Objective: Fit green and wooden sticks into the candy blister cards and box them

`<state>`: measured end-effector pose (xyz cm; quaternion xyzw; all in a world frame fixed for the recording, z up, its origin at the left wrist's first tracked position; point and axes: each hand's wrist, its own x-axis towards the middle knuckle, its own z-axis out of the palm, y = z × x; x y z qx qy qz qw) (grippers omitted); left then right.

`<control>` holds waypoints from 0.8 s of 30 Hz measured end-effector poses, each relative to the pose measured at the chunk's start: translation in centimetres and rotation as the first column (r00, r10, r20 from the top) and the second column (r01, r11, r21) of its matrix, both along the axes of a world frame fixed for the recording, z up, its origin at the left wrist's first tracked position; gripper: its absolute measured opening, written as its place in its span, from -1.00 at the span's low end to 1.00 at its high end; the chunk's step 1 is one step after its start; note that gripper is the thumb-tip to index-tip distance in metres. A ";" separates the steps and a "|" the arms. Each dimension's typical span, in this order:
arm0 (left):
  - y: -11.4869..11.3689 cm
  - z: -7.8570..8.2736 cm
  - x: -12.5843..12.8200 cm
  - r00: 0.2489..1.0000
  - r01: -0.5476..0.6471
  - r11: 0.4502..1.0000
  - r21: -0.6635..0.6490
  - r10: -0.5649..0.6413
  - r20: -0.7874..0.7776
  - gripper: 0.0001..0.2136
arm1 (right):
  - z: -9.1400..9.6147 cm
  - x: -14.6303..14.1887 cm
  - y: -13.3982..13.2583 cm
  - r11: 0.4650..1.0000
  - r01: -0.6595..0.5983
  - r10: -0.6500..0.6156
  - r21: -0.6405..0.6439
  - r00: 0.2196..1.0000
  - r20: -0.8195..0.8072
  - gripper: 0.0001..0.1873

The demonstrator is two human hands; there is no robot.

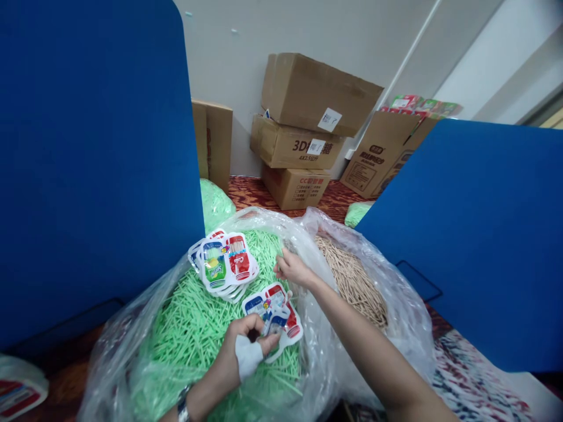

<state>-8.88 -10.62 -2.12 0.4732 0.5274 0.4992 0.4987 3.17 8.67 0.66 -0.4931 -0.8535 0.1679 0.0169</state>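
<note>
My left hand, with white tape or cloth around the thumb base and a wristband, is closed on a small printed packet with a bent-up blue and white flap. Under and beside it more packets with red and blue drink-can prints lie on the green sticks. My right hand is pinched at the right edge of the green sticks; what is between its fingertips is too small to make out. A stack of Sprite and Cola printed packets rests on the sticks, up and left of my hands.
The green sticks fill a clear plastic bag; a second bag holds tan sticks. Blue panels stand on both sides. Stacked cartons and a carton of colourful packs are by the wall.
</note>
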 end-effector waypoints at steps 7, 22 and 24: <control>-0.1 0.3 0.3 0.995 -0.006 0.999 0.034 0.009 -0.100 -0.69 | -1.8 -0.6 -0.6 1.000 0.023 -0.022 -0.019 0.999 0.039 -0.72; 0.1 -0.7 -0.7 0.980 -0.053 0.984 0.171 0.084 -0.183 -0.73 | 1.8 0.9 -4.0 0.909 -0.193 -0.179 -0.369 0.619 -0.765 -0.68; 0.2 -1.1 -0.8 0.974 -0.066 0.976 0.205 0.108 -0.201 -0.75 | 3.0 0.9 -5.2 0.861 -0.267 -0.308 -0.434 0.407 -0.860 -0.65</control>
